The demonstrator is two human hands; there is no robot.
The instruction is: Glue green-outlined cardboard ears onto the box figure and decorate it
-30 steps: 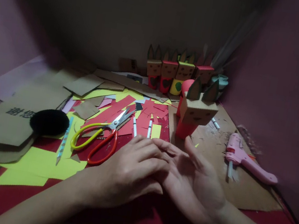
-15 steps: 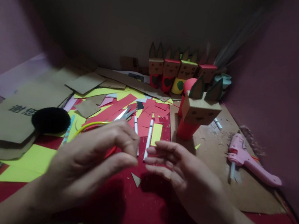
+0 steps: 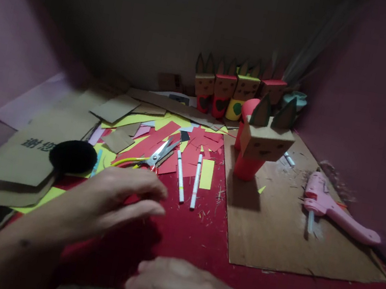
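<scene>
My left hand [image 3: 127, 197] hovers over the red tabletop [image 3: 177, 231], thumb and fingers apart, with nothing seen between them. Just beyond it lie scissors [image 3: 154, 158] with yellow and red handles, partly covered by the hand. Two white markers [image 3: 180, 177] rest to the right of the scissors, beside a yellow paper strip [image 3: 206, 174]. Low at the front edge is my right hand [image 3: 175, 286], slightly blurred, its fingers stretched out and holding nothing visible. A box-headed cardboard figure [image 3: 265, 145] with pointed ears stands on a red cup body.
A cardboard sheet [image 3: 283, 245] carries the figure and a pink glue gun [image 3: 331, 209]. Several similar figures [image 3: 224, 88] line the back wall. Paper scraps [image 3: 199, 140] and cardboard pieces [image 3: 35, 161] cover the left and middle; a black disc [image 3: 73, 157] lies there.
My right hand has dropped toward the table's front edge. My left hand has moved slightly left, its pinch now loosened. The small cardboard triangle on the red surface no longer shows.
</scene>
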